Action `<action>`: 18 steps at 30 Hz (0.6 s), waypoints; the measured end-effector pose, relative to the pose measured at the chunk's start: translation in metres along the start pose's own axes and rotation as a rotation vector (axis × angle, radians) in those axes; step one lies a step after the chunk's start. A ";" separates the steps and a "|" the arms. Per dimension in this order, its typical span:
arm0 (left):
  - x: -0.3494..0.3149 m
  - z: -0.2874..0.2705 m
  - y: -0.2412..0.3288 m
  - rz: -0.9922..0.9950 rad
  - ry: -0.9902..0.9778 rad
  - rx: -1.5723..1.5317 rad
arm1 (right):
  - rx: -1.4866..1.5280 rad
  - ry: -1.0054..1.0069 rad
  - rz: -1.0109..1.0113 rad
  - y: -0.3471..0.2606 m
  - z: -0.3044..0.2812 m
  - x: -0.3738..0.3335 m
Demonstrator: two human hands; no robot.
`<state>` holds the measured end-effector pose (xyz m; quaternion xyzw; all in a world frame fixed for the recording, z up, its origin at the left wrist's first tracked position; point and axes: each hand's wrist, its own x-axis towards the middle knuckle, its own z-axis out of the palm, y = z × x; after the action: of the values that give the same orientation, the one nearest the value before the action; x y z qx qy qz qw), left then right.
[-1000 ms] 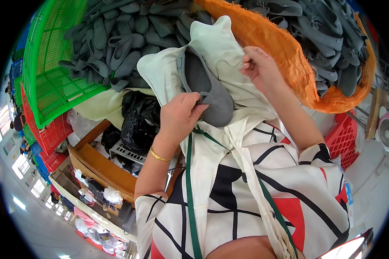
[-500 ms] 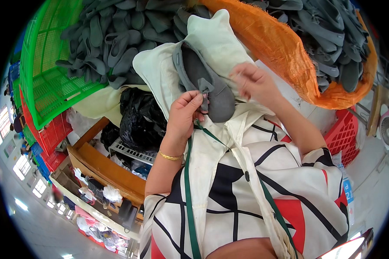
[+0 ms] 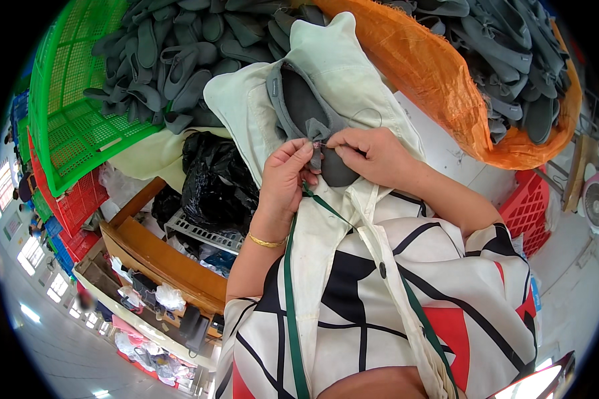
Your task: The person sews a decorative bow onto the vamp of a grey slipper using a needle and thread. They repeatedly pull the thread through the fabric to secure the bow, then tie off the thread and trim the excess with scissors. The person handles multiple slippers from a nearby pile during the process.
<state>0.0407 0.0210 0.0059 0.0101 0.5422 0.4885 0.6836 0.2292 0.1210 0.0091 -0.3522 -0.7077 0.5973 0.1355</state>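
A grey flat shoe (image 3: 294, 100) with a small fabric bow (image 3: 317, 130) on its toe lies on a pale cushion (image 3: 243, 100) in front of me. Thumb and fingers of my left hand (image 3: 287, 169) pinch the bow from the left. From the other side, the closed fingertips of my right hand (image 3: 369, 154) meet it, gripping a thin sliver that looks like a sewing needle. A fine dark thread (image 3: 373, 112) loops above my right hand. My fingers hide part of the toe and most of the needle.
Many grey shoes (image 3: 180, 70) are heaped beside a green plastic basket (image 3: 70, 100) at the far left. An orange sack (image 3: 439, 70) full of similar shoes stands far right. Black plastic bags (image 3: 216, 179) and a wooden drawer (image 3: 173, 256) are at my left, a red basket (image 3: 529, 213) at right.
My right hand has come in from the right, where it was raised and blurred, down to the bow. My left hand keeps its pinch there.
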 end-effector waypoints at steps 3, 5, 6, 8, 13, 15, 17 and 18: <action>-0.001 0.001 0.001 -0.003 0.008 0.004 | -0.007 0.003 -0.010 0.002 0.000 -0.001; -0.001 0.001 0.000 -0.002 0.007 0.002 | -0.005 -0.001 -0.007 0.001 0.000 -0.001; -0.001 0.001 0.000 -0.001 0.006 0.001 | 0.000 0.000 -0.011 0.001 0.000 -0.001; 0.000 0.001 0.000 -0.008 0.008 -0.003 | 0.010 0.001 -0.021 0.001 0.000 -0.001; -0.001 0.001 0.000 -0.004 0.022 0.045 | -0.003 0.002 -0.006 0.002 0.000 -0.001; -0.002 0.005 0.000 0.033 0.045 0.104 | -0.009 0.005 -0.002 0.002 0.000 -0.001; -0.001 0.004 -0.004 0.087 0.057 0.133 | -0.011 0.003 0.000 0.002 0.001 -0.001; -0.001 0.003 -0.005 0.115 0.064 0.148 | -0.010 0.005 -0.003 0.002 0.001 -0.001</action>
<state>0.0465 0.0195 0.0056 0.0760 0.5967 0.4856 0.6343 0.2298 0.1202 0.0072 -0.3533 -0.7109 0.5926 0.1363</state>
